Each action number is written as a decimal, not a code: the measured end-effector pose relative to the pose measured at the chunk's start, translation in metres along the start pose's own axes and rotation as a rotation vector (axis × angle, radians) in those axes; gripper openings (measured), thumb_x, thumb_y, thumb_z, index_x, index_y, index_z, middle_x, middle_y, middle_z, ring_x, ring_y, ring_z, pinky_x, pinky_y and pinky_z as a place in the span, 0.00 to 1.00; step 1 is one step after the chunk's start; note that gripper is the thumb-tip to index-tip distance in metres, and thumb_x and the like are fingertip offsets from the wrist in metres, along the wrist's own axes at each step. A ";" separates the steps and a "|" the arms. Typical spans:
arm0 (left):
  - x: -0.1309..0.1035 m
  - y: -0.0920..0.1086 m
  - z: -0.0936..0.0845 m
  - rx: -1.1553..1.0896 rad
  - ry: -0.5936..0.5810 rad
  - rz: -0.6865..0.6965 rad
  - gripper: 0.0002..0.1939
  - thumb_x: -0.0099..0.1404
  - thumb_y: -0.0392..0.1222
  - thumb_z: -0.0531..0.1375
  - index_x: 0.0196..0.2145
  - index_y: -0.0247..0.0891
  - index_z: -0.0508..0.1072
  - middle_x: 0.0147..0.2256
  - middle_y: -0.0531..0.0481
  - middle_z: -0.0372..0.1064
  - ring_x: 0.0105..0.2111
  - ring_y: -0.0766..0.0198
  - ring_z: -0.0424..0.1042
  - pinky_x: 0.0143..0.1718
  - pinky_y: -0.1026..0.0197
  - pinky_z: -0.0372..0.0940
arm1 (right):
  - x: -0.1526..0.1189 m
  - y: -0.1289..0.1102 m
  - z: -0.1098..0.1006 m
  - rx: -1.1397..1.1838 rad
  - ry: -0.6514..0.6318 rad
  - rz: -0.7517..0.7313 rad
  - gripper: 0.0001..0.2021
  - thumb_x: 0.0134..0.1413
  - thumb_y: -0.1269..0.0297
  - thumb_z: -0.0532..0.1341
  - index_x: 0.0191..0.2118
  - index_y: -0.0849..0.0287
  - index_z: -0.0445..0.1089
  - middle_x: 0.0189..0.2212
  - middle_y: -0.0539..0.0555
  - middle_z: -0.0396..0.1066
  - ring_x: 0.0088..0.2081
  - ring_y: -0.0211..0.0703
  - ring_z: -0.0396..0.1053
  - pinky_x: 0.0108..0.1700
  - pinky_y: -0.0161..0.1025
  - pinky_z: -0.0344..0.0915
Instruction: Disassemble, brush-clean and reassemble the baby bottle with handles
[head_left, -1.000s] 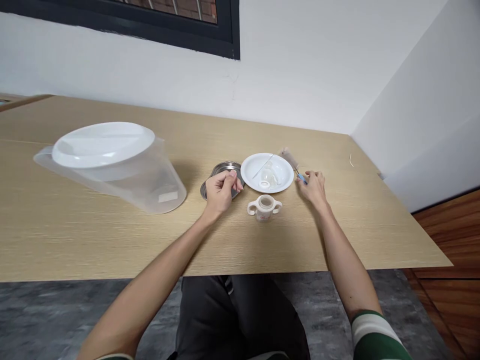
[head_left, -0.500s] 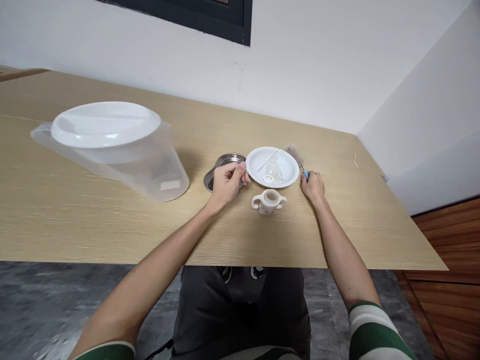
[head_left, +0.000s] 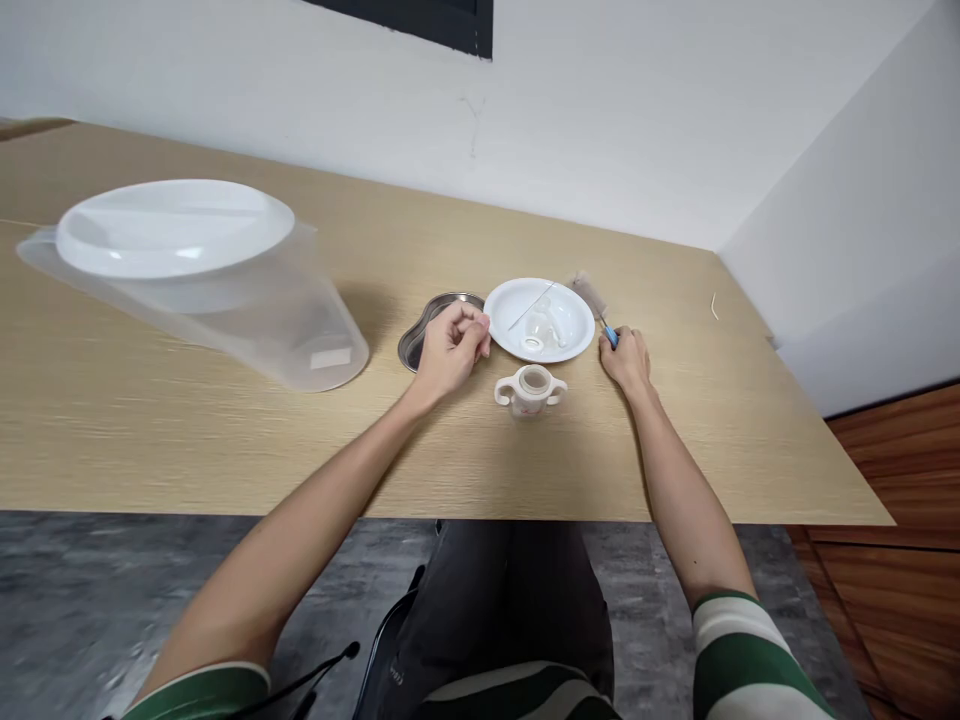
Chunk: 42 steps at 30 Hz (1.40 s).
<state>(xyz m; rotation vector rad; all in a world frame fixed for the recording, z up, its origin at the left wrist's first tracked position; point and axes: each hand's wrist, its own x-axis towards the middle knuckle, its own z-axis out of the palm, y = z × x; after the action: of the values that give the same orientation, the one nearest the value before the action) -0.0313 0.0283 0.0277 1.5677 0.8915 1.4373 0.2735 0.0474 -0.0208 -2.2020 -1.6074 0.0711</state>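
Observation:
My right hand (head_left: 627, 360) is closed round the blue handle of a bottle brush (head_left: 592, 297), whose pale bristle head rests to the right of the plate. My left hand (head_left: 453, 348) has its fingers curled and pinched in front of the kidney-shaped metal tray (head_left: 414, 350), beside the plate's left rim; what it holds, if anything, is hidden. On the white plate (head_left: 504, 335) lie clear and white bottle parts (head_left: 541, 330) and a thin rod (head_left: 529, 307). A two-handled baby bottle body (head_left: 531, 392) stands uncapped on the table between my hands.
A large translucent pitcher (head_left: 262, 335) with a white lid (head_left: 176, 228) stands on the left of the wooden table (head_left: 225, 440). A small white strip (head_left: 714, 306) lies at the right. The wall (head_left: 600, 130) borders the table's back.
The camera view has shifted slightly, so everything sits a little higher and further left. My right hand still grips the brush, and my left hand stays beside the plate.

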 end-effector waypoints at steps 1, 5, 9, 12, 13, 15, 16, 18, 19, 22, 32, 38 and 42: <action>0.000 0.000 0.000 0.018 -0.008 -0.001 0.16 0.66 0.53 0.63 0.29 0.40 0.66 0.17 0.57 0.64 0.16 0.70 0.56 0.19 0.66 0.52 | 0.000 0.000 0.000 -0.001 -0.006 -0.006 0.16 0.67 0.56 0.54 0.52 0.60 0.70 0.49 0.66 0.70 0.52 0.57 0.68 0.52 0.48 0.64; 0.000 0.001 0.000 0.119 -0.010 0.043 0.24 0.68 0.56 0.60 0.22 0.39 0.64 0.16 0.54 0.62 0.16 0.70 0.56 0.20 0.65 0.51 | 0.000 0.001 0.000 0.004 -0.039 -0.013 0.17 0.67 0.55 0.54 0.52 0.60 0.69 0.49 0.66 0.70 0.52 0.58 0.68 0.52 0.49 0.64; -0.001 -0.002 -0.004 0.170 0.060 0.101 0.28 0.68 0.61 0.60 0.20 0.40 0.62 0.16 0.54 0.61 0.17 0.69 0.56 0.21 0.63 0.53 | -0.001 0.000 -0.001 0.009 -0.053 -0.002 0.19 0.67 0.53 0.53 0.52 0.62 0.68 0.51 0.68 0.69 0.52 0.60 0.68 0.53 0.51 0.64; 0.001 -0.008 -0.011 0.286 0.091 0.233 0.28 0.73 0.58 0.56 0.19 0.40 0.60 0.16 0.54 0.59 0.17 0.68 0.56 0.22 0.61 0.52 | -0.001 -0.001 -0.004 0.008 -0.047 -0.010 0.20 0.65 0.52 0.56 0.52 0.62 0.68 0.52 0.69 0.68 0.55 0.61 0.66 0.54 0.52 0.64; 0.003 -0.009 -0.014 0.354 0.085 0.347 0.28 0.74 0.56 0.54 0.18 0.40 0.60 0.16 0.53 0.59 0.17 0.68 0.56 0.22 0.60 0.52 | -0.001 -0.001 -0.005 0.009 -0.045 -0.013 0.21 0.64 0.50 0.57 0.53 0.62 0.68 0.52 0.69 0.68 0.55 0.61 0.66 0.55 0.52 0.64; 0.007 -0.005 -0.021 0.507 0.031 0.684 0.27 0.74 0.52 0.55 0.18 0.40 0.60 0.15 0.53 0.60 0.17 0.67 0.56 0.22 0.59 0.51 | -0.001 -0.001 -0.007 0.009 -0.041 -0.016 0.24 0.61 0.48 0.59 0.54 0.62 0.68 0.53 0.69 0.68 0.55 0.62 0.66 0.55 0.53 0.64; 0.010 0.001 -0.026 0.560 -0.008 0.879 0.26 0.73 0.50 0.56 0.18 0.40 0.61 0.15 0.53 0.61 0.17 0.66 0.56 0.22 0.58 0.51 | -0.002 -0.001 -0.009 0.003 -0.038 -0.021 0.26 0.60 0.46 0.59 0.54 0.63 0.68 0.53 0.69 0.68 0.56 0.62 0.66 0.56 0.53 0.64; 0.016 0.021 -0.040 0.618 0.020 1.102 0.20 0.71 0.44 0.57 0.21 0.41 0.62 0.17 0.55 0.65 0.17 0.66 0.58 0.24 0.57 0.53 | -0.003 -0.001 -0.011 -0.013 -0.016 -0.022 0.29 0.58 0.44 0.59 0.55 0.64 0.68 0.54 0.70 0.69 0.56 0.64 0.66 0.55 0.54 0.64; 0.018 0.034 -0.050 0.628 0.108 1.178 0.17 0.71 0.42 0.57 0.23 0.42 0.63 0.18 0.55 0.65 0.18 0.65 0.59 0.25 0.56 0.54 | -0.003 -0.001 -0.011 -0.023 -0.007 -0.027 0.31 0.57 0.44 0.59 0.56 0.64 0.67 0.54 0.71 0.68 0.56 0.65 0.66 0.55 0.55 0.64; 0.018 0.083 -0.091 0.760 0.460 1.288 0.15 0.72 0.45 0.55 0.26 0.45 0.65 0.19 0.56 0.64 0.19 0.63 0.59 0.32 0.52 0.58 | -0.001 -0.001 -0.012 -0.054 -0.002 -0.054 0.35 0.53 0.48 0.60 0.61 0.66 0.64 0.57 0.74 0.66 0.57 0.69 0.65 0.57 0.59 0.62; -0.013 0.092 -0.236 0.937 0.689 -0.331 0.47 0.42 0.93 0.35 0.21 0.40 0.53 0.17 0.50 0.51 0.47 0.52 0.72 0.32 0.59 0.49 | 0.004 0.005 -0.009 0.133 0.304 -0.023 0.35 0.56 0.42 0.53 0.60 0.64 0.64 0.55 0.72 0.67 0.57 0.66 0.64 0.59 0.60 0.59; -0.003 0.062 -0.224 0.848 0.582 -0.277 0.49 0.47 0.87 0.24 0.26 0.41 0.60 0.22 0.53 0.62 0.39 0.60 0.68 0.36 0.57 0.60 | 0.012 0.015 0.002 0.236 0.388 -0.005 0.26 0.57 0.45 0.55 0.55 0.58 0.64 0.50 0.67 0.68 0.55 0.66 0.66 0.58 0.63 0.60; -0.004 0.080 -0.207 0.931 0.480 -0.259 0.47 0.33 0.89 0.21 0.20 0.41 0.46 0.14 0.53 0.45 0.36 0.60 0.65 0.32 0.57 0.49 | 0.017 0.021 0.011 0.268 0.411 0.021 0.22 0.58 0.51 0.56 0.51 0.60 0.65 0.47 0.66 0.69 0.53 0.63 0.67 0.57 0.61 0.61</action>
<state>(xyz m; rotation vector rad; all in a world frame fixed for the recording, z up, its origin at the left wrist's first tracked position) -0.2396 0.0120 0.1034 1.6293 2.1918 1.2825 0.2945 0.0609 -0.0349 -1.8796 -1.2670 -0.1441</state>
